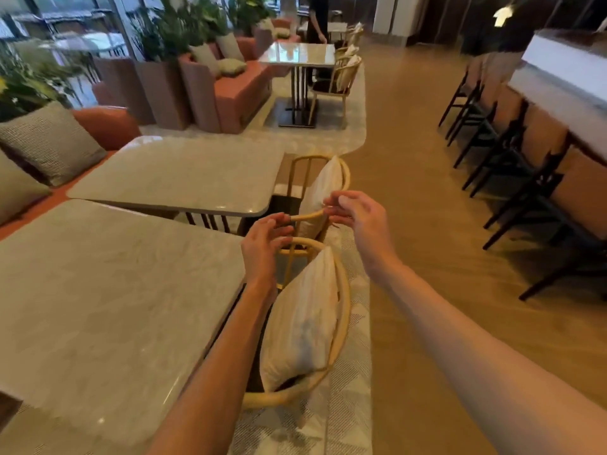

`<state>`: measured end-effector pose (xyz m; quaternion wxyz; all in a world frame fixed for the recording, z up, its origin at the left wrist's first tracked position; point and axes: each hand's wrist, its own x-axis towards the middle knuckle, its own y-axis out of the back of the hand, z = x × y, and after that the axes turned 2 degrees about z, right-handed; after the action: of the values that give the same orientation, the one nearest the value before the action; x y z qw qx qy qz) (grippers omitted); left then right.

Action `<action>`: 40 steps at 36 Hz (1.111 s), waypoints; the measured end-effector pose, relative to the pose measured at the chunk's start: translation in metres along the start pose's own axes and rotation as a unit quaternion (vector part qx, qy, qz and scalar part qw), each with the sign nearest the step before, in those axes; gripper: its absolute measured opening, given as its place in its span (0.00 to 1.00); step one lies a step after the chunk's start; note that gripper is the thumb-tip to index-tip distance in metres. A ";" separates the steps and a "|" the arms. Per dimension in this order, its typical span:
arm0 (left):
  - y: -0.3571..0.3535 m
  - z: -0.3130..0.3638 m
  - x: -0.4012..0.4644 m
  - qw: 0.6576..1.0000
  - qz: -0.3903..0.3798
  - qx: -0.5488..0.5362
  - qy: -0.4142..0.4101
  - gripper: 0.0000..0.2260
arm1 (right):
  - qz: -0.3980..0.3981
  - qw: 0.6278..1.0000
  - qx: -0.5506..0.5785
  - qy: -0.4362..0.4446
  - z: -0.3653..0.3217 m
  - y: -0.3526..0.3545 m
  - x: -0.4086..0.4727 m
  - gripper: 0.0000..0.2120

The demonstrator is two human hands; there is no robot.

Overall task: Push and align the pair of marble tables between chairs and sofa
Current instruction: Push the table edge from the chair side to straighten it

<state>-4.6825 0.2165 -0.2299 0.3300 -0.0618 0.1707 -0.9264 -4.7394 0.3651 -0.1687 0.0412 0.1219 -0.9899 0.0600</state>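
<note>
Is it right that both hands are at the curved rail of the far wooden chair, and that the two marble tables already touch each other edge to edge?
Not quite. The head view shows the left hand and right hand at the far chair, but the near marble table and far marble table do not touch: a gap separates them.

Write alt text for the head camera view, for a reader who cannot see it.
A person's left hand and right hand reach toward the curved wooden back of the far chair beside two marble tables, which stand slightly apart and out of line. An orange sofa with cushions runs along the tables' other side.
</note>
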 end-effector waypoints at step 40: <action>-0.387 -0.174 0.616 0.973 0.216 0.045 -0.069 0.14 | -0.227 0.973 -0.028 -0.018 0.110 0.111 0.792 0.09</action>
<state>-5.4280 0.1548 -0.2534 0.5360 -0.0720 0.1154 -0.8332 -5.5404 0.2708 -0.2136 0.0390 0.3434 -0.9382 0.0194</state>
